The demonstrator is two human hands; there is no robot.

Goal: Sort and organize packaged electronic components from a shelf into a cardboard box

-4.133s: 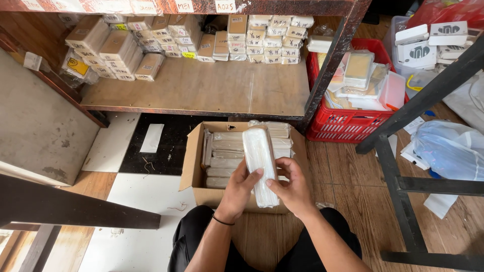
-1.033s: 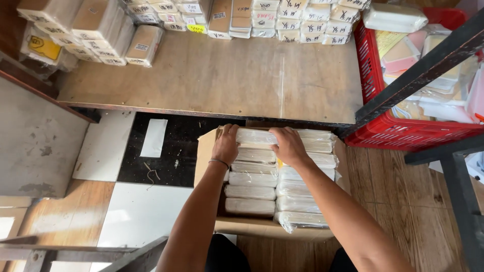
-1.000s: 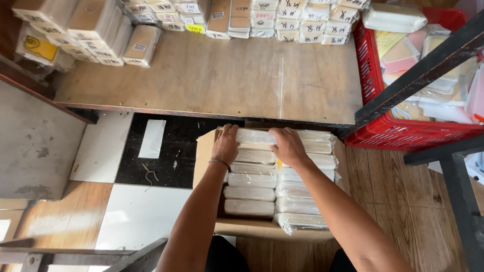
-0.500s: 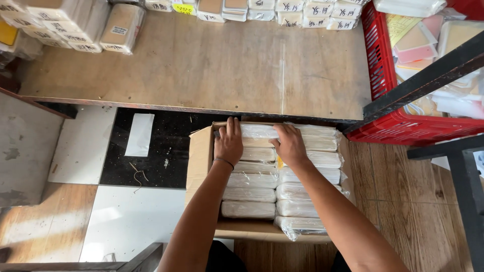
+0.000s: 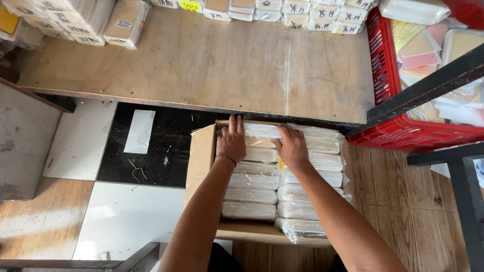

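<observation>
- My left hand (image 5: 232,142) lies flat, fingers straight and spread open, pressing the far end of the cardboard box (image 5: 200,156); it clasps nothing.
- My right hand (image 5: 291,146) curls over the clear-wrapped packet (image 5: 262,131) at the far wall of the box, fingers bent onto its top; I cannot tell whether that grip is closed around it or only pressing on it.
- The packet lies crosswise, its long axis running left to right, between both hands and touching each. The right hand is the nearer, sitting on it, while the left touches only its left end.
- More wrapped packets (image 5: 249,195) fill the box in two stacked columns nearer me.
- The box sits on the floor, partly under the wooden shelf (image 5: 201,65); a red crate (image 5: 390,100) stands to the right.
</observation>
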